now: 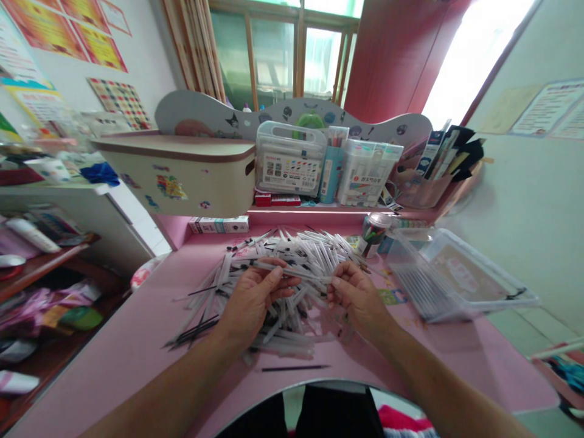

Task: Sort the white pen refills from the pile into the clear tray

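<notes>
A big heap of clear plastic pen barrels point(292, 261) with black parts lies on the pink desk point(137, 340). My left hand point(250, 298) rests on the heap, fingers curled round one clear pen barrel point(296, 272) that runs across to my right hand. My right hand point(356, 295) pinches the other end of that same barrel between thumb and fingers. Thin black refills point(196, 331) lie loose at the heap's left side, and one single black refill point(295, 367) lies near the desk's front edge.
An open clear plastic box point(456, 280) holding pens stands to the right. A round tin point(371, 234) sits behind the heap. Marker cases point(289, 161) and a cream storage box point(182, 173) fill the back shelf. Cluttered shelves stand at the left.
</notes>
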`<state>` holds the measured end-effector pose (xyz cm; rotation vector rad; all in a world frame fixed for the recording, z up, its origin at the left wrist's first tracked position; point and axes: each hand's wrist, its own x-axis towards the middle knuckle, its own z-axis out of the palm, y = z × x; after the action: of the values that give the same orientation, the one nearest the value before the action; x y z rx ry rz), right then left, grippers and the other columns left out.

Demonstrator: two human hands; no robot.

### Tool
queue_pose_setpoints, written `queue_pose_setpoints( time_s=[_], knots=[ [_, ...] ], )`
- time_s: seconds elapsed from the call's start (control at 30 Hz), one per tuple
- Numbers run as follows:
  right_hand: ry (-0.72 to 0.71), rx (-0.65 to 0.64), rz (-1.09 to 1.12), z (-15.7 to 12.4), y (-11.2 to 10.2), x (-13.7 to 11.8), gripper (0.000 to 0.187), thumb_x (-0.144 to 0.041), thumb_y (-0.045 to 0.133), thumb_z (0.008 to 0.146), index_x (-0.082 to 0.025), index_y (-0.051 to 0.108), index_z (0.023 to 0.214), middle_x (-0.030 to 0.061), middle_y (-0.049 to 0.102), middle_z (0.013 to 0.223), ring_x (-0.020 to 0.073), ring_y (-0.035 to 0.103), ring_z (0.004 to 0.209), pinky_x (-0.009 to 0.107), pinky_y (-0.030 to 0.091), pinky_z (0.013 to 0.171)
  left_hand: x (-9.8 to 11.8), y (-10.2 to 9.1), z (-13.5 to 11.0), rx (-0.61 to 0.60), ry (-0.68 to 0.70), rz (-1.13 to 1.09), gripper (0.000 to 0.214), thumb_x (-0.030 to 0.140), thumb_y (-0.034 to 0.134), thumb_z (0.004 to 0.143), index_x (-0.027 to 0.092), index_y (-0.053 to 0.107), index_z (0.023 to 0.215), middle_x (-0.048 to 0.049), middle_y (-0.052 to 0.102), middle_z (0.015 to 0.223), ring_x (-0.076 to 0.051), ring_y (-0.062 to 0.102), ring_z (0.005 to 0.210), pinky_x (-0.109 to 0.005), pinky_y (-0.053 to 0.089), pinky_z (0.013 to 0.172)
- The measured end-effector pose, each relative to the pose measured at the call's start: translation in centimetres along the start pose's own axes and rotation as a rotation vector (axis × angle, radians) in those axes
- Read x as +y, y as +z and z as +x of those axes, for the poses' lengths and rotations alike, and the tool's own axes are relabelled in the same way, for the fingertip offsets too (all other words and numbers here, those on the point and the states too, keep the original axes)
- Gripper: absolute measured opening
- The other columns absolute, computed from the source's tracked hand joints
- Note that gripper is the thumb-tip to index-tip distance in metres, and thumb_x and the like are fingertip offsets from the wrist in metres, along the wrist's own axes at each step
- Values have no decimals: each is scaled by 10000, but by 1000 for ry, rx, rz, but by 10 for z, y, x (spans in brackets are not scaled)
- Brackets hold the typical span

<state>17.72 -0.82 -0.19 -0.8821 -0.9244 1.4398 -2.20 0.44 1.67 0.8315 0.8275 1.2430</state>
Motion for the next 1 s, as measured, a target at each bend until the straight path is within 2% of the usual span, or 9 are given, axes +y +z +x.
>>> queue_pose_setpoints(
  time_s=[0.17,0.27,0.37,0.63,1.0],
  knots=[
    [1,-15,-103,-1,-1,0,320,-369,801,724,-195,624,925,-2,681,719,138,651,636,250,548,562,2,0,0,8,7,8,274,301,781,757,179,605,928,-28,753,846,-184,755,794,-204,598,621],
    [-14,7,-160,-2,0,-1,315,-393,799,723,-181,667,915,9,693,719,136,655,630,259,546,578,2,1,0,11,-1,8,275,299,788,749,178,608,918,-26,753,845,-180,755,784,-202,599,616],
    [-31,7,-205,-2,1,-1,302,-406,793,723,-184,661,879,11,701,702,137,653,597,268,541,568,2,2,0,7,-22,6,290,300,807,726,176,620,910,-25,752,851,-183,754,777,-209,601,609],
    [3,-118,-210,-5,2,1,273,-407,759,760,-189,613,835,-3,677,635,129,635,554,238,511,507,0,-1,-1,-67,0,95,220,283,808,730,156,681,857,-54,762,914,-200,744,814,-228,599,632],
    [18,-166,-200,-9,1,2,255,-388,740,790,-196,576,826,-24,673,634,101,622,517,209,513,485,-1,-3,-3,-123,4,123,191,265,798,748,161,671,845,-49,768,830,-182,741,754,-253,606,682]
  ],
)
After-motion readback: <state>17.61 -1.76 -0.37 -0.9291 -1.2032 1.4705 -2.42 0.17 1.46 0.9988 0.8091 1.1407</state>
